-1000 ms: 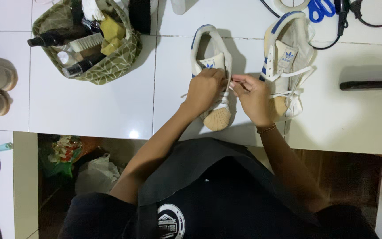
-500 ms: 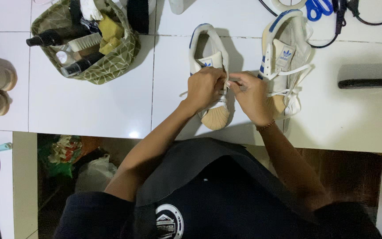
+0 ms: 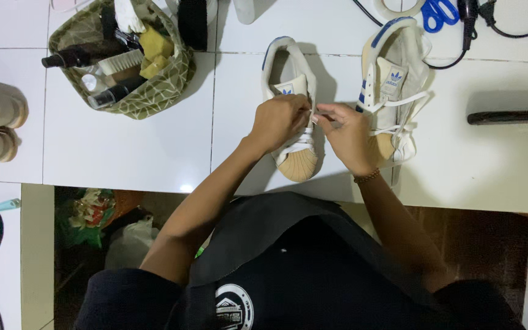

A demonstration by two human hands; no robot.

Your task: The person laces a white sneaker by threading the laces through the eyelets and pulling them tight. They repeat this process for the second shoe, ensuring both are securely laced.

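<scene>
White shoe (image 3: pixel 288 98) lies on white table (image 3: pixel 135 146), long way up-down, tan toe toward person. Left hand (image 3: pixel 279 122) curled over laces, pinching. Right hand (image 3: pixel 346 134) pinches white lace (image 3: pixel 318 117). Second shoe (image 3: pixel 395 85) just right. Basket of bottles (image 3: pixel 123 55) far left. Scissors (image 3: pixel 438 12) top. Hands hardly moved since before.

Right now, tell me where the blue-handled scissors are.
In the head view the blue-handled scissors lie at the top edge of the white table, right of centre, beside the black cable and just above the second sneaker.
</scene>
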